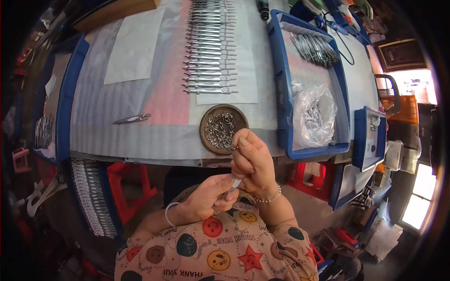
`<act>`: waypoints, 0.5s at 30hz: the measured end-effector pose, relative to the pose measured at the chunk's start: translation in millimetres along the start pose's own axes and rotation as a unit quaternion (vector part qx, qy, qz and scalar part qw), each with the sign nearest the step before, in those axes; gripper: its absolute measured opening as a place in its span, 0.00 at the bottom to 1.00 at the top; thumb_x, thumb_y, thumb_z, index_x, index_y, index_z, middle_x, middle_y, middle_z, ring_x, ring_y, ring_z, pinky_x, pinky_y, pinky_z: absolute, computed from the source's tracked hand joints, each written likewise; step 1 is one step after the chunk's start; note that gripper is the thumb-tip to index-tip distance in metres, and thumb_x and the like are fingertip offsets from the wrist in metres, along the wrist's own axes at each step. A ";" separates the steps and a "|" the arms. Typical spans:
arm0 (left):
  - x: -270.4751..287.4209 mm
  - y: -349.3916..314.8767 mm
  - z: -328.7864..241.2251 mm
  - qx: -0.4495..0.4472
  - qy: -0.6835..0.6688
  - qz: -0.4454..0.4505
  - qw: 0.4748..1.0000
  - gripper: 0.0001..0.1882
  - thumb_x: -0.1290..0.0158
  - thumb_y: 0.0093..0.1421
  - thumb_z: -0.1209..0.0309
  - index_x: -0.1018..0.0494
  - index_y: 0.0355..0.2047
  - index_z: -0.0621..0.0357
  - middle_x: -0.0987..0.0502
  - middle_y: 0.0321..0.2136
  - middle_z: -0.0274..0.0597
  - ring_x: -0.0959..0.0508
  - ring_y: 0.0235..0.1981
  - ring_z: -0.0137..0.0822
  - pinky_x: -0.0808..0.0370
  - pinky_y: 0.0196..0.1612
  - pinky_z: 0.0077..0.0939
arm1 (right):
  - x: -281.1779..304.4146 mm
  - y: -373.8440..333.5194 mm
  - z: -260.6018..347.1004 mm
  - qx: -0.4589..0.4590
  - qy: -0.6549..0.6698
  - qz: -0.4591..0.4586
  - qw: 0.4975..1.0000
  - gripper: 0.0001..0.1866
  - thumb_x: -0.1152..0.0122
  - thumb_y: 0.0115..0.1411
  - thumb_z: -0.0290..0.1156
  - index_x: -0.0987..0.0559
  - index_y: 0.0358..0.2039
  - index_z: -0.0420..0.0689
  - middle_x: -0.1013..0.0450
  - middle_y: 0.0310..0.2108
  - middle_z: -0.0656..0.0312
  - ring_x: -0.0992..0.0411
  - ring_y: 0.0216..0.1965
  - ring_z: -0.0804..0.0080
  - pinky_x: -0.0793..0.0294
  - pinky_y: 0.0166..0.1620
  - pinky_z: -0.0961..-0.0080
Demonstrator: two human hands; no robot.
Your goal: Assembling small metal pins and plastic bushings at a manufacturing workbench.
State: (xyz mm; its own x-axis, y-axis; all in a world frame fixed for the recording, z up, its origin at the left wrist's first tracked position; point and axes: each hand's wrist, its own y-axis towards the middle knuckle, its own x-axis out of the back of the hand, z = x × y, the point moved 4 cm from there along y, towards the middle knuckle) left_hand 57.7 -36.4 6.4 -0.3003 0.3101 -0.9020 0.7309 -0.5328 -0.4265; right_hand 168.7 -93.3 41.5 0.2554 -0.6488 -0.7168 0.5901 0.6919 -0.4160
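Observation:
Both of my hands meet in front of my chest, just off the table's near edge. My left hand (209, 193) is closed round a slender silver metal tool (235, 184), much of it hidden by the fingers. Right above it, my right hand (254, 161) is closed, thumb and forefinger pinched; anything between them is too small to make out. Those fingertips overlap the near rim of a round brown dish (203, 136) of small shiny metal pieces (219, 129). Beyond the dish, a long column of slender silver tools (211, 70) lies side by side on white paper (243, 95).
One dark slim tool (132, 119) lies left of the dish. At right, a blue tray (281, 112) holds metal tools (315, 49) and a clear plastic bag (315, 114). Another blue tray (65, 100) stands at left. Red stools (129, 189) are below the table edge.

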 end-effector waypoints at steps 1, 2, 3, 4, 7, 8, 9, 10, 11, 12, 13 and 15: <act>0.5 -0.1 -0.8 -0.002 -0.003 -0.003 1.000 0.18 0.58 0.66 0.54 0.35 0.40 0.58 0.35 0.20 0.31 0.43 0.12 0.17 0.48 0.14 0.11 | 0.0 2.6 -1.2 -0.006 0.003 -0.011 1.000 0.07 0.53 0.65 0.34 0.32 0.33 0.45 0.49 0.09 0.74 0.56 0.10 0.87 0.57 0.13 0.86; 0.3 0.4 -2.7 -0.007 -0.015 -0.009 1.000 0.18 0.58 0.66 0.55 0.35 0.39 0.58 0.35 0.20 0.31 0.44 0.12 0.17 0.48 0.14 0.11 | 0.0 5.3 -2.0 -0.009 0.003 -0.010 1.000 0.07 0.53 0.65 0.34 0.32 0.33 0.45 0.49 0.09 0.74 0.56 0.10 0.87 0.57 0.13 0.86; 0.2 0.8 -3.7 -0.011 -0.027 -0.016 0.999 0.17 0.58 0.66 0.55 0.34 0.39 0.58 0.35 0.19 0.30 0.44 0.12 0.17 0.49 0.14 0.11 | 1.2 7.8 -2.3 -0.009 0.014 -0.016 1.000 0.07 0.53 0.65 0.34 0.32 0.33 0.45 0.49 0.09 0.74 0.56 0.10 0.87 0.58 0.13 0.86; 1.1 0.8 -3.1 -0.012 -0.027 -0.017 0.999 0.17 0.58 0.66 0.55 0.34 0.39 0.58 0.35 0.19 0.30 0.44 0.12 0.17 0.49 0.14 0.11 | 2.4 9.7 -3.1 -0.008 0.024 -0.023 0.999 0.07 0.53 0.65 0.34 0.32 0.33 0.45 0.49 0.09 0.74 0.56 0.10 0.87 0.59 0.13 0.86; 4.9 3.2 -0.9 -0.015 -0.077 0.006 0.997 0.17 0.60 0.67 0.55 0.34 0.39 0.57 0.35 0.19 0.30 0.45 0.11 0.18 0.49 0.14 0.11 | 2.3 11.7 -2.8 -0.001 0.046 -0.034 0.998 0.07 0.53 0.65 0.34 0.31 0.33 0.45 0.49 0.09 0.74 0.56 0.09 0.87 0.60 0.13 0.86; 6.3 4.4 0.2 -0.010 -0.101 0.026 0.994 0.18 0.61 0.67 0.54 0.34 0.39 0.57 0.35 0.19 0.30 0.45 0.11 0.18 0.49 0.14 0.11 | 1.7 11.9 -2.5 0.005 0.047 -0.045 0.998 0.07 0.53 0.66 0.34 0.31 0.33 0.45 0.49 0.09 0.74 0.56 0.09 0.87 0.60 0.13 0.86; 6.6 4.3 1.3 -0.005 -0.126 0.046 0.991 0.18 0.62 0.67 0.54 0.34 0.39 0.57 0.35 0.19 0.30 0.45 0.11 0.18 0.49 0.14 0.11 | 0.5 12.1 -3.5 0.003 0.048 -0.044 0.998 0.07 0.53 0.66 0.34 0.31 0.33 0.45 0.49 0.09 0.74 0.56 0.09 0.87 0.60 0.13 0.86; 6.1 4.5 1.4 -0.005 -0.126 0.046 0.991 0.18 0.62 0.67 0.54 0.34 0.39 0.57 0.35 0.19 0.30 0.45 0.11 0.18 0.49 0.14 0.11 | -0.5 12.5 -2.5 0.008 0.041 -0.044 0.998 0.07 0.55 0.66 0.34 0.31 0.34 0.45 0.50 0.09 0.75 0.57 0.09 0.87 0.60 0.12 0.86; 5.8 4.4 1.4 -0.009 -0.128 0.046 0.991 0.18 0.62 0.67 0.54 0.34 0.39 0.57 0.35 0.19 0.30 0.45 0.11 0.18 0.49 0.14 0.11 | -1.0 12.8 -2.2 0.012 0.033 -0.045 0.998 0.07 0.57 0.67 0.34 0.32 0.35 0.45 0.51 0.08 0.75 0.58 0.08 0.88 0.61 0.12 0.87; 5.9 4.0 1.8 -0.013 -0.131 0.046 0.990 0.18 0.62 0.67 0.54 0.34 0.40 0.56 0.35 0.19 0.30 0.44 0.11 0.18 0.49 0.13 0.11 | -0.9 13.1 -2.8 0.012 0.034 -0.046 0.998 0.07 0.57 0.67 0.34 0.32 0.35 0.45 0.51 0.08 0.75 0.58 0.08 0.88 0.61 0.12 0.87; 5.7 4.4 1.5 -0.012 -0.131 0.046 0.990 0.18 0.62 0.67 0.54 0.34 0.40 0.56 0.35 0.19 0.30 0.44 0.11 0.18 0.49 0.13 0.11 | -1.3 14.2 -2.5 0.006 0.027 -0.041 0.999 0.07 0.57 0.67 0.34 0.32 0.35 0.45 0.51 0.08 0.75 0.58 0.08 0.88 0.61 0.12 0.87; 6.2 5.4 1.9 -0.012 -0.106 0.045 0.993 0.18 0.61 0.67 0.54 0.34 0.40 0.56 0.35 0.20 0.29 0.45 0.11 0.18 0.49 0.14 0.11 | -0.4 15.0 -1.5 0.000 0.021 -0.038 0.999 0.07 0.57 0.67 0.34 0.32 0.35 0.45 0.51 0.09 0.75 0.58 0.08 0.88 0.61 0.12 0.87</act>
State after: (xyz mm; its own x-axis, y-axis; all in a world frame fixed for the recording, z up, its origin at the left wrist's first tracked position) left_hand 58.7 -38.9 -1.6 -0.3536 0.0874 -0.9313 0.7747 -0.5306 -0.3439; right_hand 176.3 -82.2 34.7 0.1780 -0.6857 -0.7058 0.6064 0.6413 -0.4701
